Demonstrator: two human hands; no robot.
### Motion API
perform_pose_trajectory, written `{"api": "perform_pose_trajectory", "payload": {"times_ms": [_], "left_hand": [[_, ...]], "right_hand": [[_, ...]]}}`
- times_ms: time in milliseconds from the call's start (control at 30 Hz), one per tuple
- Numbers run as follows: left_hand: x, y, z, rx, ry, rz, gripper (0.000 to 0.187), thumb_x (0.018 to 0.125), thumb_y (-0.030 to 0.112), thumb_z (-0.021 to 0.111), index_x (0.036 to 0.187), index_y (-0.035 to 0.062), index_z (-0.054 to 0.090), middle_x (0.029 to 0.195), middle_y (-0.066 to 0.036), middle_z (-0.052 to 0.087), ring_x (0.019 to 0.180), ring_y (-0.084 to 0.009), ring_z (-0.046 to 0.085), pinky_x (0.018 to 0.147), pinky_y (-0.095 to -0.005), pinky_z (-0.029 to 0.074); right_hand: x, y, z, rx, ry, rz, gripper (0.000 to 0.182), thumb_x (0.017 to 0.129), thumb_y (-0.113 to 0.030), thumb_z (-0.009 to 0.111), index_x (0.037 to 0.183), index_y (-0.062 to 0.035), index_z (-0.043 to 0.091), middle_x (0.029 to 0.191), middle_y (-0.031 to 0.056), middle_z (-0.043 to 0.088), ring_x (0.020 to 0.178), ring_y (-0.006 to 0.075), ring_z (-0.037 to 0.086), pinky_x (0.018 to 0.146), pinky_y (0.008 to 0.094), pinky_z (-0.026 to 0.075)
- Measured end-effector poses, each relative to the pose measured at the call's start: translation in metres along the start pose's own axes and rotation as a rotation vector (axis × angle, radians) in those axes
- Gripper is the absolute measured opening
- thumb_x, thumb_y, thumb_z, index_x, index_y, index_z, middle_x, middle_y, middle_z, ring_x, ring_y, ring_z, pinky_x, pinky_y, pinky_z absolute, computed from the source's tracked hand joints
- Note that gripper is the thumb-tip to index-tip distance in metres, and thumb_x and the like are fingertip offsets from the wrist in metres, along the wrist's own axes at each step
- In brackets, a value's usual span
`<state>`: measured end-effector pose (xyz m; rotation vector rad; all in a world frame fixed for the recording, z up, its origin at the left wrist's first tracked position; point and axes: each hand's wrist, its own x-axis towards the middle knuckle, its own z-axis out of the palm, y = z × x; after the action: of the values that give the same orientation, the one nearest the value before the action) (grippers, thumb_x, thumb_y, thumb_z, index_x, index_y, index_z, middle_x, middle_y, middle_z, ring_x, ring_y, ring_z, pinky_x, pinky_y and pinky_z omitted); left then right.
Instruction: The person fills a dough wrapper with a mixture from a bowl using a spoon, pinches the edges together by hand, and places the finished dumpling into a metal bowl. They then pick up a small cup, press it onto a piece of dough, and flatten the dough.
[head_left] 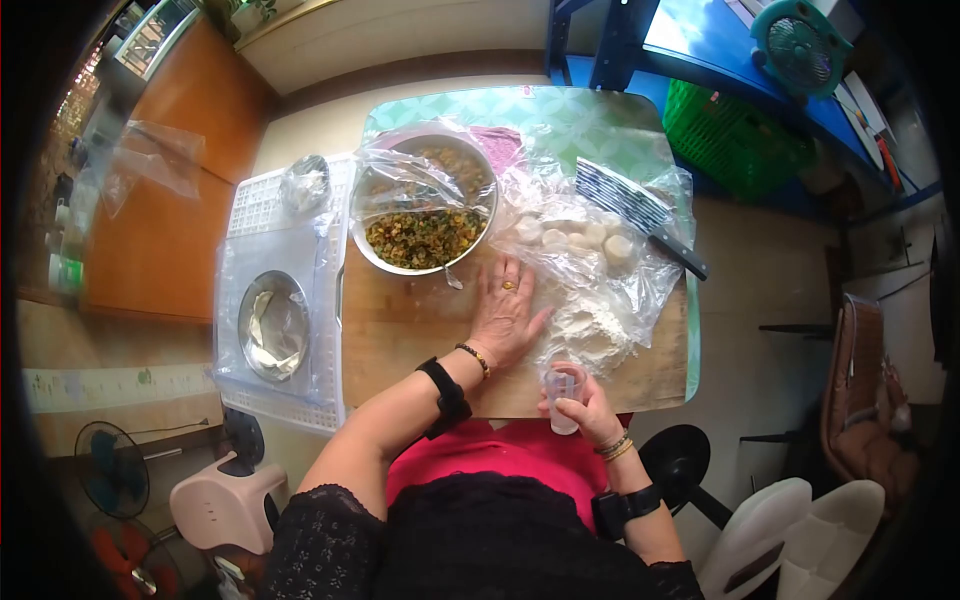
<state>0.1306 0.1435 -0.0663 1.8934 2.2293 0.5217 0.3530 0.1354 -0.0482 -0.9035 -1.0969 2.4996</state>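
Observation:
My left hand (505, 315) lies flat on the wooden board (400, 330), fingers pointing away from me, just below the filling bowl. In my right hand (590, 405) is a clear plastic cup (565, 398), held at the board's front edge. White flour (590, 325) is heaped on the board and plastic between and beyond my hands. Several round dough pieces (575, 240) rest on clear plastic farther back. A large bowl (375, 250) of chopped filling (425, 238) stands at the back left, partly covered by plastic film.
A cleaver (630, 200) with a black handle lies over the plastic at the right. On the left, a white rack (335, 300) bears a round metal dish (275, 325) with pale pieces inside. A pink stool (225, 505) stands on the floor at the lower left.

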Motion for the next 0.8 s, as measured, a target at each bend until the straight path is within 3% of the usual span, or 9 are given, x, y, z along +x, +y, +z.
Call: {"api": "perform_pose_trajectory", "payload": {"times_ms": [167, 200, 300, 367, 433, 567, 700, 733, 800], "left_hand": [[0.001, -0.003, 0.0, -0.036, 0.07, 0.002, 0.06, 0.087, 0.037, 0.06, 0.131, -0.0007, 0.045, 0.14, -0.024, 0.035, 0.135, -0.0413, 0.026, 0.111, -0.0566, 0.017], [0.002, -0.008, 0.0, -0.1, 0.096, 0.011, 0.054, 0.087, 0.031, 0.06, 0.129, -0.0002, 0.047, 0.137, -0.024, 0.04, 0.132, -0.0409, 0.032, 0.11, -0.0535, 0.022], [-0.013, -0.019, -0.018, -0.326, 0.17, -0.014, 0.043, 0.088, 0.019, 0.057, 0.126, 0.0008, 0.05, 0.13, -0.023, 0.049, 0.122, -0.0395, 0.044, 0.104, -0.0479, 0.033], [-0.029, -0.029, -0.042, -0.487, 0.223, -0.039, 0.039, 0.087, 0.012, 0.055, 0.124, 0.0013, 0.051, 0.126, -0.023, 0.052, 0.115, -0.0386, 0.051, 0.1, -0.0453, 0.039], [-0.049, -0.04, -0.06, -0.467, 0.259, -0.062, 0.032, 0.083, 0.002, 0.052, 0.115, 0.0014, 0.055, 0.107, -0.021, 0.059, 0.096, -0.0387, 0.057, 0.086, -0.0435, 0.046], [-0.096, -0.056, -0.061, -0.543, 0.255, -0.164, 0.025, 0.081, -0.002, 0.05, 0.104, 0.0005, 0.058, 0.096, -0.02, 0.059, 0.091, -0.0383, 0.057, 0.08, -0.044, 0.046], [-0.121, -0.058, -0.059, -0.614, 0.263, -0.228, 0.022, 0.081, -0.006, 0.05, 0.1, -0.0013, 0.06, 0.089, -0.017, 0.059, 0.083, -0.0333, 0.059, 0.076, -0.0389, 0.048], [-0.125, -0.058, -0.058, -0.621, 0.256, -0.219, 0.022, 0.081, -0.004, 0.051, 0.101, -0.0012, 0.06, 0.089, -0.017, 0.059, 0.084, -0.0332, 0.059, 0.075, -0.039, 0.048], [-0.128, -0.058, -0.057, -0.631, 0.258, -0.209, 0.023, 0.081, -0.003, 0.052, 0.102, -0.0012, 0.06, 0.088, -0.017, 0.059, 0.084, -0.0331, 0.059, 0.075, -0.0391, 0.048]], "right_hand": [[-0.001, 0.001, 0.003, -0.008, 0.022, -0.03, 0.059, 0.084, -0.013, 0.069, 0.134, -0.0043, 0.04, 0.11, 0.0086, 0.056, 0.089, 0.0184, 0.066, 0.08, 0.032, 0.052], [-0.003, -0.007, 0.009, -0.019, 0.017, -0.035, 0.059, 0.084, -0.013, 0.069, 0.134, -0.0043, 0.04, 0.11, 0.0086, 0.056, 0.089, 0.0184, 0.066, 0.08, 0.032, 0.052], [-0.008, -0.023, 0.033, -0.374, 0.093, -0.035, 0.061, 0.081, -0.013, 0.071, 0.134, -0.0036, 0.041, 0.112, 0.0097, 0.056, 0.091, 0.0195, 0.063, 0.08, 0.0331, 0.05], [0.002, -0.022, 0.041, -0.994, 0.151, -0.445, 0.065, 0.076, -0.009, 0.073, 0.133, -0.0022, 0.042, 0.113, 0.014, 0.057, 0.096, 0.0271, 0.06, 0.084, 0.0381, 0.048], [0.015, -0.031, 0.059, -1.161, 0.171, -0.554, 0.067, 0.073, -0.007, 0.072, 0.133, -0.0013, 0.042, 0.114, 0.0161, 0.055, 0.101, 0.0307, 0.057, 0.087, 0.0402, 0.045], [0.042, -0.034, 0.094, -1.494, 0.095, -0.643, 0.068, 0.07, -0.006, 0.069, 0.132, 0.0007, 0.042, 0.119, 0.0189, 0.052, 0.109, 0.0361, 0.051, 0.095, 0.045, 0.039], [0.074, 0.0, 0.092, -1.714, 0.178, -0.675, 0.068, 0.075, -0.018, 0.069, 0.135, -0.0012, 0.041, 0.12, 0.0173, 0.051, 0.11, 0.0341, 0.05, 0.092, 0.0446, 0.039], [0.081, -0.003, 0.091, -1.753, 0.215, -0.663, 0.082, 0.073, -0.031, 0.076, 0.138, -0.0019, 0.037, 0.122, 0.0179, 0.05, 0.112, 0.0353, 0.049, 0.094, 0.045, 0.039], [0.095, -0.011, 0.092, -1.693, 0.259, -0.66, 0.085, 0.072, -0.036, 0.077, 0.138, -0.0022, 0.037, 0.122, 0.0179, 0.05, 0.112, 0.0356, 0.049, 0.094, 0.0452, 0.039]]}}
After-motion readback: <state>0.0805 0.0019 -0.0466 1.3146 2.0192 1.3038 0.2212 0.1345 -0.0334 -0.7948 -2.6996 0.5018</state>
